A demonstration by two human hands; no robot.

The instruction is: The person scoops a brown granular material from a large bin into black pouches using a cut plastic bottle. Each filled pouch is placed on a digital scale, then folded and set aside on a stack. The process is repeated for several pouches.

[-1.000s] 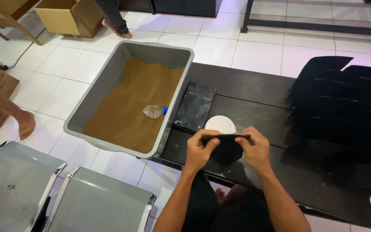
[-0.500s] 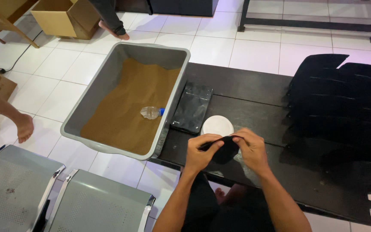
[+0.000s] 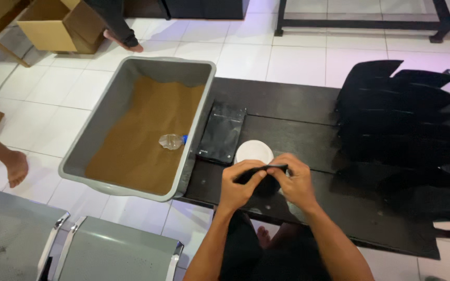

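Between my fingers [image 3: 259,174] a small black pouch [image 3: 266,182] is pinched at its top edge, left hand [image 3: 240,184] and right hand [image 3: 295,184] both closed on it just above the near edge of the dark table [image 3: 298,112]. I judge its mouth barely parted and nothing filled yet. Just beyond sits a white round lid [image 3: 253,151], then a flat black bag [image 3: 221,132]. Left, the grey tub [image 3: 121,99] holds brown powder [image 3: 141,135] and a clear bottle [image 3: 171,141]. Right, stacked black pouches [image 3: 402,114]. Nothing blocks me.
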